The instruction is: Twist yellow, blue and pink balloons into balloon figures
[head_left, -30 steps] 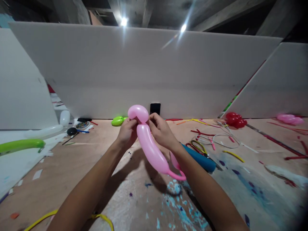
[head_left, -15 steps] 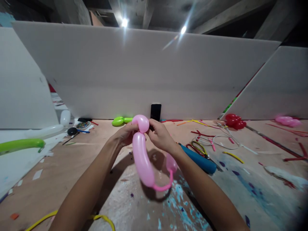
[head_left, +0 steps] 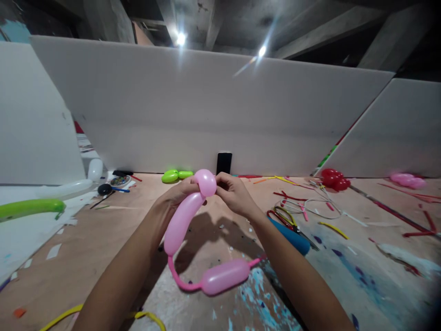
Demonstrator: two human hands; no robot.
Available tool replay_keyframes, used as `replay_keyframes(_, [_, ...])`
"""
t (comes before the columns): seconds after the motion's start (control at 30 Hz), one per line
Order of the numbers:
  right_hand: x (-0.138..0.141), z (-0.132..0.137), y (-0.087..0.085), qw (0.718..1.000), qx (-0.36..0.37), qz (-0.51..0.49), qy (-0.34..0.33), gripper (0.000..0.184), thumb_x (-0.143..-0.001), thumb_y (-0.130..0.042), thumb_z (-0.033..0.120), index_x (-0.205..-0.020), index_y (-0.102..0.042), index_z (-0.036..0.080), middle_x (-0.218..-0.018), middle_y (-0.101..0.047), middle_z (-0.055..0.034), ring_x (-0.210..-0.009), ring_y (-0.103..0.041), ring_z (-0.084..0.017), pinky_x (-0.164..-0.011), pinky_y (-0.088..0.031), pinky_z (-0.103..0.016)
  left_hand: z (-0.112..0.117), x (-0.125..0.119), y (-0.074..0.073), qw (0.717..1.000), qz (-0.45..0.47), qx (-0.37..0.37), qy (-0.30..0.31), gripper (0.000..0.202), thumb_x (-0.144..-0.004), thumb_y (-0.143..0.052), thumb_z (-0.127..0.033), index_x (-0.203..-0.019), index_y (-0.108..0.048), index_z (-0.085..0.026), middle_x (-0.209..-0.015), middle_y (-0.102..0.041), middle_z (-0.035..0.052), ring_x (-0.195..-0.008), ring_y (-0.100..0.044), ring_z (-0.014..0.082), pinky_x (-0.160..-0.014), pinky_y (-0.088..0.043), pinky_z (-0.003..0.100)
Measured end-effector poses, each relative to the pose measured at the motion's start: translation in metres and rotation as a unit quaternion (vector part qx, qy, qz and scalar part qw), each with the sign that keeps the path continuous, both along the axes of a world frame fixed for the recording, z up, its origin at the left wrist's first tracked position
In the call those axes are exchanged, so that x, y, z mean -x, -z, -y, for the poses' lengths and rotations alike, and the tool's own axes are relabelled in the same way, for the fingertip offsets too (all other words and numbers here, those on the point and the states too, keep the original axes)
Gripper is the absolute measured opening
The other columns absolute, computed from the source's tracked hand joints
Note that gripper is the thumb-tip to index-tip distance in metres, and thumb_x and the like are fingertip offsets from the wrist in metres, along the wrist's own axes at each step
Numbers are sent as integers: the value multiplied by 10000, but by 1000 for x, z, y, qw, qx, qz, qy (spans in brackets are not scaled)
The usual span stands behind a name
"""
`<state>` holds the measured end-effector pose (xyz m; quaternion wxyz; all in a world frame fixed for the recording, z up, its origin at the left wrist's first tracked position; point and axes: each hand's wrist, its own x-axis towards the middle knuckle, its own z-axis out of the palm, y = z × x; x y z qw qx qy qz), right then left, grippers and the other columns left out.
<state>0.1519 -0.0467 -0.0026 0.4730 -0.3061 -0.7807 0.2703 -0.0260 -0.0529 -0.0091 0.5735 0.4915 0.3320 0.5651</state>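
A long pink twisting balloon [head_left: 182, 218] hangs between both hands over the wooden table [head_left: 103, 239]. My left hand [head_left: 174, 197] is closed round its upper sausage section. My right hand [head_left: 234, 193] pinches the twist beside the small round bubble at the top. Below, a thin uninflated stretch loops down to a second inflated pink section [head_left: 225, 281] that hangs near the tabletop.
A blue balloon pump [head_left: 292, 239] and scissors [head_left: 285, 216] lie right of my right arm. Green balloons [head_left: 177, 175], a black phone [head_left: 223, 162], red balloons [head_left: 334, 179] and loose uninflated balloon strips sit along white foam boards. A long green balloon [head_left: 29, 208] lies left.
The hanging part of the pink balloon has swung from right of centre over to the left, and its lower section now trails below. Both hands stayed at the top twist.
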Motion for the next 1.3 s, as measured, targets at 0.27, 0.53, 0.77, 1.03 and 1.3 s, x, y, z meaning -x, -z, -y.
replay_keyframes(0.27, [-3,-2,-3,993,112,-42,18,173,-778,-606,322,-709,-611,164,-664,-580,2,-593,-481,-105,-541,-380,-230,-15,-5,3,981,-120,53,144,237,-544,-715,-151,-781,-703,-162,-655,-637,31,-505,-528,122,-468,-427,233])
replay_keyframes(0.53, [-3,-7,3,985,154,-74,-15,270,-806,-591,415,-696,-591,168,-634,-537,15,-546,-444,-96,-509,-366,-231,-15,-10,5,984,-105,-47,136,155,-606,-622,-137,-740,-699,-124,-677,-638,49,-606,-564,144,-552,-435,233])
replay_keyframes(0.77, [5,-2,6,994,83,-69,9,360,-746,-696,427,-984,-584,181,-930,-614,-46,-808,-574,-156,-699,-481,-284,-23,-15,12,995,-73,-69,25,168,-654,-629,-137,-806,-698,-124,-748,-659,39,-666,-583,137,-632,-452,243])
replay_keyframes(1.03, [1,-8,4,971,143,-185,-47,320,-792,-658,460,-899,-586,167,-786,-569,-12,-665,-530,-121,-605,-452,-261,-12,-15,-1,988,47,4,150,282,-652,-786,-212,-910,-713,-123,-824,-682,49,-734,-599,134,-745,-460,267])
replay_keyframes(1.3, [-2,-6,6,985,6,-141,98,292,-820,-650,396,-961,-454,232,-817,-528,9,-653,-508,-116,-580,-433,-253,-12,-18,3,985,42,15,170,264,-644,-805,-192,-888,-735,-116,-810,-691,51,-748,-602,130,-766,-450,258])
